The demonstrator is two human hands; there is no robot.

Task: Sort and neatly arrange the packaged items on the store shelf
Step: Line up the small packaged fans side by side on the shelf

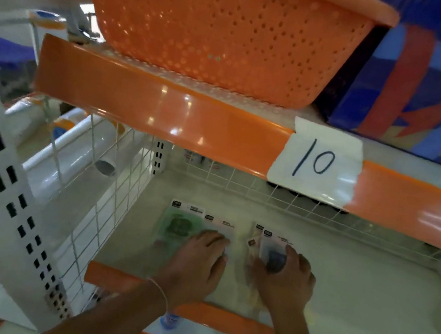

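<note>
Both hands over flat packets on the shelf (367,295): left hand (198,263) pressing flat on the green packet (178,225), right hand (286,281) curled round the grey-blue packet (272,252). Could skew the overlapped stack with any sideways slip; blurred.

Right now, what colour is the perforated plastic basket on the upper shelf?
Orange, clearest in the head view: perforated plastic basket.

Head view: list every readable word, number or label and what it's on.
"10": handwritten on the white paper tag stuck to the orange edge strip of the upper shelf.
Header print on the flat packets under the left hand and right hand: too blurred to read.
Blue box beside the orange basket: no legible text.
</note>
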